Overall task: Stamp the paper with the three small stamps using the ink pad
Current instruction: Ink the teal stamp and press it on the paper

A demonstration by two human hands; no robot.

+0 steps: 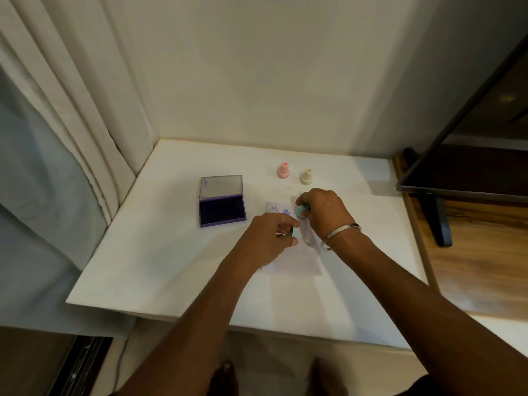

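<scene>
The paper [297, 258] lies flat on the white table [171, 267], near its centre, with a smiley print [273, 209] and a solid blue print [286, 212] along its far edge. The right hand [323, 212] is closed around the teal stamp [301, 210], held above the far right corner of the paper; contact with the paper cannot be determined. The left hand [271, 238] pinches a small teal cap [294, 231] between thumb and fingers, over the left part of the paper. The ink pad [222, 210] sits open toward the left edge of the table, lid [221, 186] raised on the far side, dark pad exposed. The pink stamp [283, 170] and the cream stamp [306, 176] stand upright side by side near the far edge, apart from the paper. A metal bangle [341, 228] encircles the right wrist.
</scene>
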